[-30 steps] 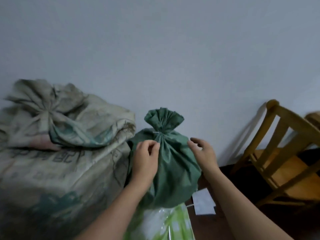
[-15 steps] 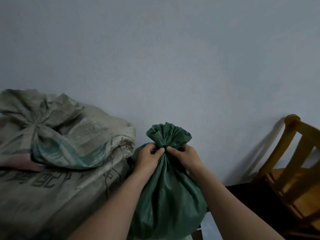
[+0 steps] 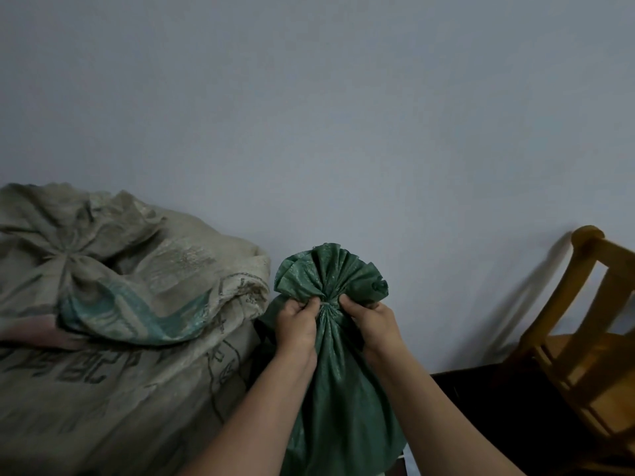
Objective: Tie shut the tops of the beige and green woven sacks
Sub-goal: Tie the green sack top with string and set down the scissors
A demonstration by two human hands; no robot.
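The green sack (image 3: 343,389) was of woven plastic cloth with a fine, slightly glossy weave. Its neck was gathered into tight radial pleats, and the free cloth above the neck fanned out in a ruffled crest. A thin cord (image 3: 326,305) circled the neck.

My left hand (image 3: 297,324) gripped the gathered cloth on the left of the neck, fingers curled into the pleats. My right hand (image 3: 372,324) gripped it on the right in the same manner. Both hands lay close together, with the cord visible in the narrow gap between them. The sack body swelled full and rounded below my hands. Its contents were hidden.

Just left of the green sack stood the beige sack (image 3: 120,372). It was larger, coarse-woven and creased, and printed with dark characters and a teal band. Its top was bunched into a star of folds. I could not tell what bound it.

Right of the green sack, well apart, stood a yellow-brown wooden chair (image 3: 591,355) with a slatted back. Behind the green sack rose a plain pale wall (image 3: 343,115).
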